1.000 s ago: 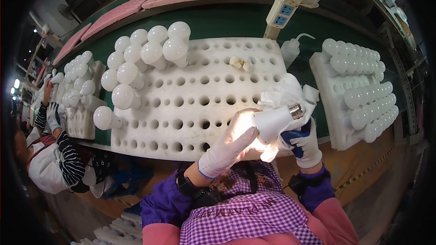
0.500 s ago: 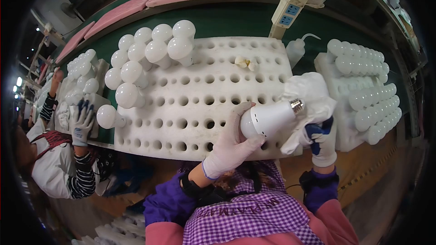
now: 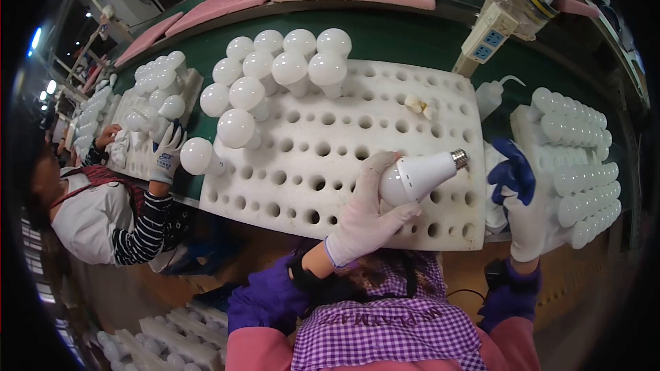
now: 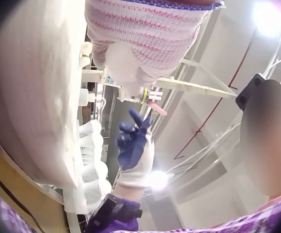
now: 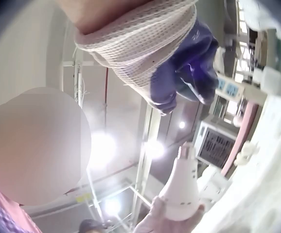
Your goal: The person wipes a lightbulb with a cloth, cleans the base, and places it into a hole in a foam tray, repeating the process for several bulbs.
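A white bulb (image 3: 425,176) lies tilted in the left hand (image 3: 368,214), its screw cap up and to the right and its dome against the palm. The bulb is unlit. Thumb and fingers of the white-gloved left hand grip the dome, above the near side of the white foam tray (image 3: 440,136). To the right, the right hand (image 3: 520,203), in a blue-palmed glove, is apart from the bulb with loosely bent fingers and nothing in them. Beside it is a white cloth (image 3: 495,216). In the right wrist view the bulb (image 5: 180,191) stands cap up.
Several bulbs (image 3: 290,69) stand in the tray's left part, and a small yellowish-white piece (image 3: 419,106) lies on it. A second loaded tray (image 3: 522,130) and a squeeze bottle (image 3: 489,98) are at right. At left another person's gloved hand (image 3: 167,154) is near the bulbs.
The bulb, glowing one second ago, is dark. My right hand has let go of the white cloth and moved away from the bulb. The head view has turned left.
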`<state>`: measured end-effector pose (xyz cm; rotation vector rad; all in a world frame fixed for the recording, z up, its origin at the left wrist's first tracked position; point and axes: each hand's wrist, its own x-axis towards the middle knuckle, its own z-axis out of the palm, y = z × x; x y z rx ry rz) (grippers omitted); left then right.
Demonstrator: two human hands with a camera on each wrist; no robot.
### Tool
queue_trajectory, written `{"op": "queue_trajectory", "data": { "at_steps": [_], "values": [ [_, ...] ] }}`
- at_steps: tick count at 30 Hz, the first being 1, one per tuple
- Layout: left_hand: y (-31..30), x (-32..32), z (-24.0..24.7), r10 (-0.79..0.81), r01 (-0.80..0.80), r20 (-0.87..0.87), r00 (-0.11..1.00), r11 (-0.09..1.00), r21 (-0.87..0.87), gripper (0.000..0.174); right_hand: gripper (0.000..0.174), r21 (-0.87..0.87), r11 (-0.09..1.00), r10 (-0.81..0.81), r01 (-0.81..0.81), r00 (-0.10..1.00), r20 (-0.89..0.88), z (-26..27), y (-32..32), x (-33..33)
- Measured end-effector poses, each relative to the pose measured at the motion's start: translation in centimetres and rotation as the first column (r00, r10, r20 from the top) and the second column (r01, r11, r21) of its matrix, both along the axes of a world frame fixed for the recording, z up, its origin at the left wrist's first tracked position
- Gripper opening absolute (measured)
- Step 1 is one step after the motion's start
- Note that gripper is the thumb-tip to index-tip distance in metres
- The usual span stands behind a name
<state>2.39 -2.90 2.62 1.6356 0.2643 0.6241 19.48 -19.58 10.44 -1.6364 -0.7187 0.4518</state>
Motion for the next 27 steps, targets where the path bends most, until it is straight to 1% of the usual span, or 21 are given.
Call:
{"op": "queue_trajectory", "data": {
  "at_steps": [1, 2, 4, 6, 8, 9, 10, 11, 13, 14, 15, 16, 17, 18, 19, 20, 22, 24, 25, 26, 27],
  "values": [
    [0.2, 0.0, 0.1, -0.005, 0.005, 0.002, 1.0, 0.998, 0.057, 0.077, 0.049, 0.021, 0.981, 0.192, -0.191, 0.98, -0.05, 0.0, 1.3, 0.1],
    [0.2, -0.1, 0.4, 0.013, -0.013, 0.002, 1.0, 0.998, 0.065, 0.077, 0.043, -0.008, 0.965, 0.258, -0.263, 0.951, -0.171, 0.1, 2.5, 0.0],
    [0.1, -0.4, 1.2, 0.028, -0.025, 0.014, 1.0, 0.986, -0.167, 0.077, 0.044, -0.084, 0.969, 0.215, -0.234, 0.958, -0.189, 0.8, 5.4, -1.1],
    [1.6, -0.8, 1.3, 0.052, -0.053, -0.01, 0.999, 0.99, -0.132, 0.079, 0.034, -0.02, 0.964, 0.257, -0.267, 0.945, -0.2, 0.7, 7.2, -0.6],
    [4.1, -0.6, 2.4, 0.059, -0.058, -0.046, 0.997, 0.998, 0.006, 0.083, 0.03, 0.012, 0.965, 0.263, -0.263, 0.958, -0.118, 1.3, 9.2, 0.7],
    [6.0, -0.5, 3.1, 0.179, -0.159, -0.069, 0.981, 0.959, 0.236, 0.083, 0.027, 0.081, 0.97, 0.236, -0.229, 0.968, -0.087, 1.3, 10.5, 2.0],
    [8.4, -0.2, 3.3, 0.274, -0.215, -0.04, 0.961, 0.831, 0.513, 0.082, 0.025, 0.151, 0.97, 0.203, -0.192, 0.977, -0.06, 0.8, 11.7, 3.7],
    [10.8, 0.5, 2.8, 0.366, -0.339, 0.115, 0.923, 0.639, 0.69, 0.079, 0.026, 0.139, 0.98, 0.143, -0.14, 0.99, -0.013, 0.4, 13.3, 5.7],
    [13.8, 1.2, 5.6, 0.505, -0.163, -0.135, 0.852, 0.501, 0.85, 0.075, 0.028, 0.137, 0.987, 0.081, -0.085, 0.996, 0.039, -0.6, 15.3, 8.9],
    [15.1, 2.1, 6.2, 0.504, -0.165, -0.126, 0.854, 0.494, 0.854, 0.075, 0.03, 0.114, 0.991, 0.046, -0.065, 0.987, 0.156, -1.0, 16.0, 9.9],
    [16.3, 3.1, 6.5, 0.521, -0.017, -0.225, 0.823, 0.419, 0.908, 0.073, 0.032, 0.093, 0.995, 0.016, -0.043, 0.962, 0.273, -1.2, 16.5, 10.6],
    [17.0, 3.7, 6.8, 0.549, 0.135, -0.317, 0.774, 0.346, 0.929, 0.072, 0.032, 0.096, 0.994, 0.02, -0.048, 0.96, 0.278, -0.8, 16.6, 9.9],
    [17.0, 4.2, 7.1, 0.575, 0.19, -0.307, 0.758, 0.255, 0.948, 0.068, 0.033, 0.088, 0.986, 0.125, -0.144, 0.973, 0.195, -0.6, 16.2, 8.4],
    [17.1, 5.1, 7.5, 0.575, 0.188, -0.309, 0.757, 0.261, 0.947, 0.068, 0.034, 0.085, 0.968, 0.227, -0.237, 0.968, 0.108, -0.7, 15.8, 6.9],
    [17.2, 6.1, 8.2, 0.559, 0.299, -0.433, 0.707, 0.319, 0.899, 0.066, 0.034, 0.068, 0.96, 0.264, -0.271, 0.96, 0.093, -1.3, 15.4, 6.0],
    [17.2, 6.6, 8.8, 0.534, 0.402, -0.547, 0.644, 0.372, 0.837, 0.064, 0.036, -0.041, 0.952, 0.306, -0.304, 0.934, 0.182, -1.4, 15.0, 4.9],
    [17.1, 6.7, 9.8, 0.526, 0.415, -0.566, 0.634, 0.386, 0.824, 0.06, 0.037, 0.023, 0.917, 0.399, -0.398, 0.912, -0.096, -1.3, 13.8, 2.4],
    [17.1, 6.0, 9.9, 0.517, 0.429, -0.584, 0.626, 0.396, 0.811, 0.057, 0.038, 0.059, 0.909, 0.414, -0.414, 0.874, -0.253, -0.8, 12.6, 0.6],
    [16.9, 4.4, 9.5, 0.457, 0.242, -0.42, 0.784, 0.398, 0.885, 0.056, 0.037, 0.061, 0.897, 0.431, -0.438, 0.836, -0.339, -1.1, 12.1, 0.3],
    [16.3, 3.1, 9.0, 0.386, 0.053, -0.229, 0.894, 0.416, 0.908, 0.056, 0.04, 0.123, 0.891, 0.45, -0.437, 0.819, -0.357, -1.2, 11.6, -0.3],
    [15.2, 2.1, 8.5, 0.374, 0.071, -0.24, 0.896, 0.413, 0.908, 0.056, 0.042, 0.169, 0.889, 0.457, -0.425, 0.799, -0.391, -1.6, 11.4, -0.9]
  ]
}}
